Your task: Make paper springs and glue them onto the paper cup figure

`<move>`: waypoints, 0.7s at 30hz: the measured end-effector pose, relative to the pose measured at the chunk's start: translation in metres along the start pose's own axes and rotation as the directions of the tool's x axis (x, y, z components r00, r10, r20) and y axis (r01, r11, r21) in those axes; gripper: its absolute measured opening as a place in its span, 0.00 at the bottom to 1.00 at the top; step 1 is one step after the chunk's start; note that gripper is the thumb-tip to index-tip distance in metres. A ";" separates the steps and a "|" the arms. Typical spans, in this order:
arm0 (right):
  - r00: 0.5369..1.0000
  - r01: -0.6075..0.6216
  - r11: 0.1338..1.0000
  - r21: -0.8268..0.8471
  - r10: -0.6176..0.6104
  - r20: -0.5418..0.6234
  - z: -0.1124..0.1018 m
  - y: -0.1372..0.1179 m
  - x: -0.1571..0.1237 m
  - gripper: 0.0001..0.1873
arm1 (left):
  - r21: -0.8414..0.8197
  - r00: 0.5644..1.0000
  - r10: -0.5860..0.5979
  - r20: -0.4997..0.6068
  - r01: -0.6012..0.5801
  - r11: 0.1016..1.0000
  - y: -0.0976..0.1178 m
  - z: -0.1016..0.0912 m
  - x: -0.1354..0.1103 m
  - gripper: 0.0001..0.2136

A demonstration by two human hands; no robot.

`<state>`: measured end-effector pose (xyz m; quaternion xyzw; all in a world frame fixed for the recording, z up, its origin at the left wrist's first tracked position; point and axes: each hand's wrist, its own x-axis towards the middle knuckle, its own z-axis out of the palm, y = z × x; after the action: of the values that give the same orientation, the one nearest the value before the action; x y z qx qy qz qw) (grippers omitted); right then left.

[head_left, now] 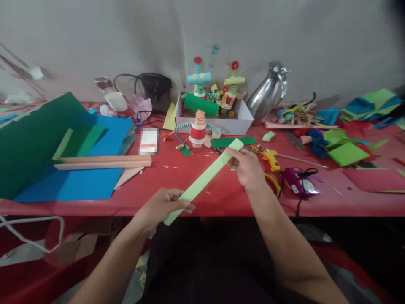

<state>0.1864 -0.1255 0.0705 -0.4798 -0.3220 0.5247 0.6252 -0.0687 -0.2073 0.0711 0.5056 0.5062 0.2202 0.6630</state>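
Note:
A long strip of light green paper (205, 179) slants between my two hands above the front of the red table. My left hand (166, 205) grips it near its lower end, thumb on top. Around the upper end close the fingers of my right hand (245, 164). Just beyond the strip stands a paper figure (198, 131) with a red and white cup body and teal folded arms. Behind my right hand lies a dark green paper strip (234, 142).
A white box (218, 126) with more paper figures stands at the back, beside a steel jug (267, 93). To the right are a yellow glue gun (270, 159) and a purple power strip (297, 181). Blue card (95, 183) and a folded peach strip (107, 162) lie left.

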 end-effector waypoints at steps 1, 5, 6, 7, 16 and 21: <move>1.000 0.004 1.000 0.014 -0.003 -0.016 -0.002 -0.001 0.003 0.15 | -0.005 1.000 -0.014 0.003 0.014 1.000 -0.003 -0.001 -0.004 0.13; 1.000 -0.014 0.998 0.062 0.014 -0.011 0.000 0.003 -0.003 0.15 | -0.051 0.999 -0.012 -0.031 0.010 0.999 -0.011 0.001 -0.010 0.13; 0.999 -0.039 0.998 0.058 0.038 0.027 0.004 0.006 -0.009 0.15 | -0.067 0.999 -0.013 -0.050 0.010 0.998 -0.013 0.002 -0.010 0.13; 0.995 -0.073 0.996 0.044 0.070 0.075 0.008 0.011 -0.017 0.15 | -0.085 0.998 -0.016 -0.067 0.011 0.996 -0.013 0.004 -0.009 0.13; 0.930 -0.276 0.958 0.079 0.246 0.275 0.027 0.045 -0.062 0.12 | -0.147 0.998 0.050 -0.032 -0.054 0.988 -0.024 0.011 -0.005 0.17; 0.897 -0.377 0.921 0.099 0.336 0.288 0.023 0.041 -0.062 0.14 | -0.096 0.999 0.038 -0.036 -0.041 0.995 -0.027 0.006 -0.006 0.15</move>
<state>0.1365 -0.1798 0.0456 -0.4071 -0.2683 0.7128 0.5042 -0.0714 -0.2257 0.0500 0.4790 0.4962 0.2659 0.6735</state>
